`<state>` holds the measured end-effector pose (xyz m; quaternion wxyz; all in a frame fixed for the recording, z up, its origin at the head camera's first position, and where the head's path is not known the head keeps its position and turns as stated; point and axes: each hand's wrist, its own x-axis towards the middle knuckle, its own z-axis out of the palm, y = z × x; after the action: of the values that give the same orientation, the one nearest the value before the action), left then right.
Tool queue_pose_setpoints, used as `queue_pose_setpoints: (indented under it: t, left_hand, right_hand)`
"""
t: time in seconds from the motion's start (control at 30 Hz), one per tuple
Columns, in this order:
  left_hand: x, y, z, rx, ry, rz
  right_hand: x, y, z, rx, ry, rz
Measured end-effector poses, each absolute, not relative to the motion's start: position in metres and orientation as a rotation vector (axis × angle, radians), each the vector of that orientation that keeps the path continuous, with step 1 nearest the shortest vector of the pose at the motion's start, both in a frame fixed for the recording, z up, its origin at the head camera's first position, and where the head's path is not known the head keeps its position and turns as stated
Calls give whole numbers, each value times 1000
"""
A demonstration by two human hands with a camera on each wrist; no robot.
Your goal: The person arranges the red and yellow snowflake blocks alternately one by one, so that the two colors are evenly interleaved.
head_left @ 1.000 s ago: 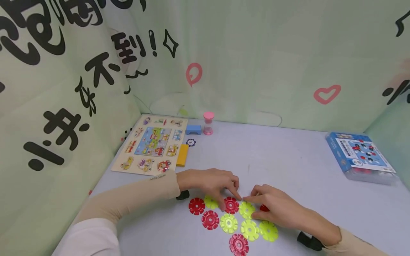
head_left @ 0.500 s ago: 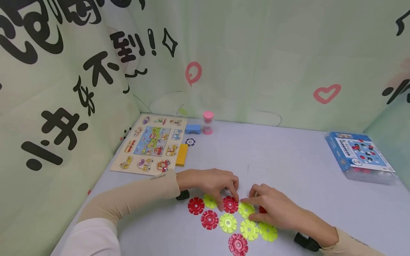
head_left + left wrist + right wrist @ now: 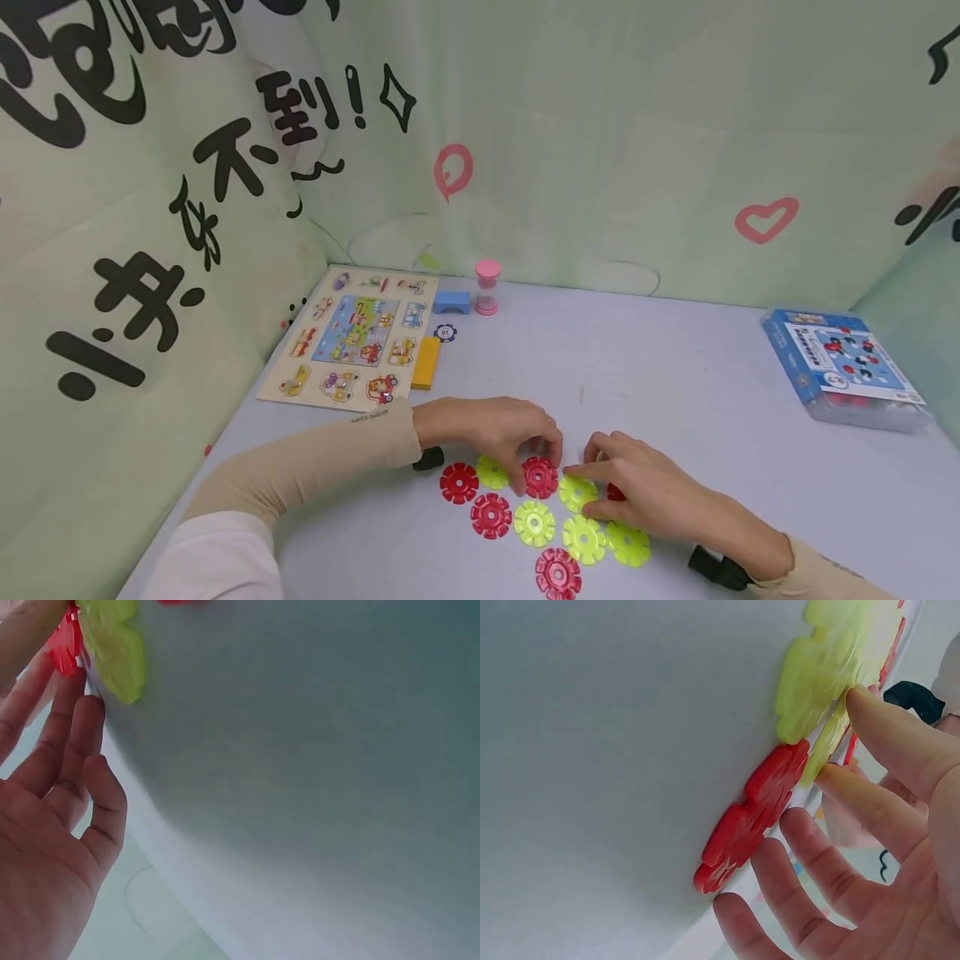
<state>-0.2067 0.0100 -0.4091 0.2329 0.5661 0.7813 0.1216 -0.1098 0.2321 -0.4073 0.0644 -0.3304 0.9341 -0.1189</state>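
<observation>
Several red and yellow-green notched interlocking discs lie flat near the table's front. My left hand pinches a red disc between the thumb on its left edge and fingers on its far right edge. My right hand holds the adjoining yellow-green disc between thumb and index finger. Partly under the right hand lies another red disc, its nearby fingers spread. Closer to me are yellow-green discs and a red disc. In the left wrist view, fingers reach a red disc at the top left.
A wooden picture puzzle board lies at the back left. Beside it are a yellow block, a blue block, a small round token and a pink sand timer. A blue-topped box sits at the right.
My left index finger has drawn inward and the fingers have curled at the red disc's far edge. That disc has shifted very slightly. My right hand moved a little left, then stayed.
</observation>
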Motion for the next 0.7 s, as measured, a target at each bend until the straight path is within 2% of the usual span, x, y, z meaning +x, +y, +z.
queue_pose_setpoints:
  t: [0.7]
  left_hand:
    - [-213,1,-404,1627,2307,247]
  right_hand:
    - [-109,232,-408,-971,2824,-339]
